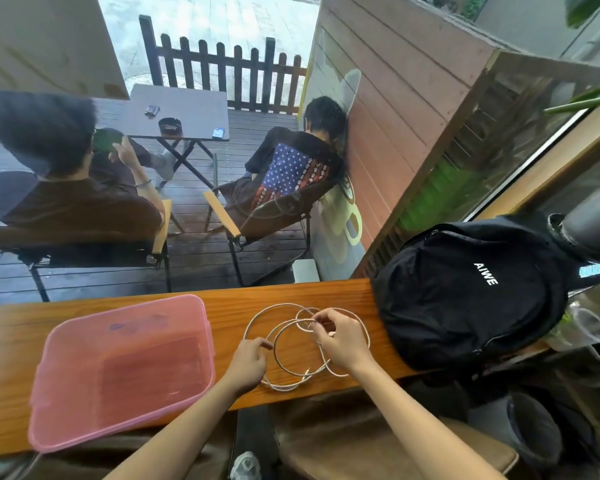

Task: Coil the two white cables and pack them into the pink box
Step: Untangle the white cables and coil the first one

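White cable (284, 367) lies in loose overlapping loops on the wooden counter (11, 341), right of the pink box (66, 434). I cannot separate one cable from the other in the tangle. My left hand (248, 362) pinches the loop's left side between thumb and fingers. My right hand (340, 339) grips strands at the top right of the loops, fingers curled around them. The pink translucent box stands open and holds nothing, at the counter's near left.
A black backpack (465, 292) sits on the counter right of the cables. Beyond the window, two people sit in folding chairs (232, 226) by a small dark table (184, 112). Clear plastic cups (586, 327) crowd the far right.
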